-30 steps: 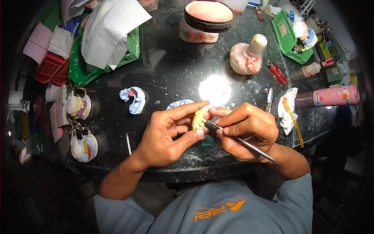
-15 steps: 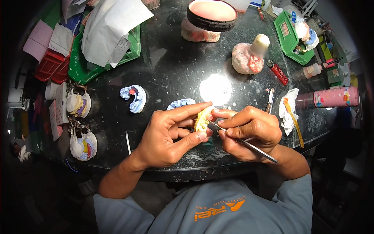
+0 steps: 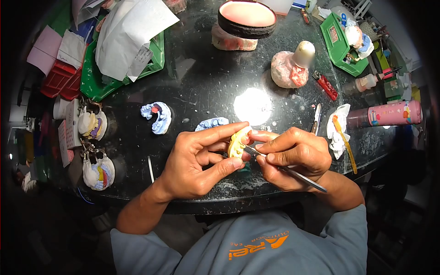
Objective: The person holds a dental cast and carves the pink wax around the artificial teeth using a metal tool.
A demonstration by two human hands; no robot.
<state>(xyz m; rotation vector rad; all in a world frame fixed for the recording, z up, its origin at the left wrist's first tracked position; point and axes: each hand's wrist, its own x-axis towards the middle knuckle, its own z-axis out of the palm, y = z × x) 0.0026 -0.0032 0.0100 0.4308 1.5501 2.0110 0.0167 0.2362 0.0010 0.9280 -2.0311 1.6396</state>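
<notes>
Rolled the slim metal tool (image 3: 302,178) a little since the frame half a second before — showing a thinner edge near the tip in place of the broader dark face — and tilted the yellow dental cast (image 3: 236,144) slightly. Left everything else on the tabletop (image 3: 206,82) in place, apart from a small drift of the whole view.

Going left to right, kept two hinged dental models (image 3: 93,123) untouched at the far left. Left the blue cast with a red spot (image 3: 162,121) lying alone, well apart from the hands. Pinched the yellow cast between forefinger and thumb of the left hand (image 3: 195,160), raised above the tabletop near its front edge, just before a second blue cast (image 3: 212,123). Gripped the tool like a pen in the right hand (image 3: 298,156), tip aimed at the tooth side; could not tell contact from a close hover.

Farther right, left a knife (image 3: 316,118), a crumpled tissue (image 3: 336,144) with an amber strip (image 3: 344,143) across it, and a pink bottle (image 3: 394,112) untouched.

Judged the work under way, not finished: already showed tooth shapes on the cast, yet held the tool close against them. Could not tell the amount done or remaining.
</notes>
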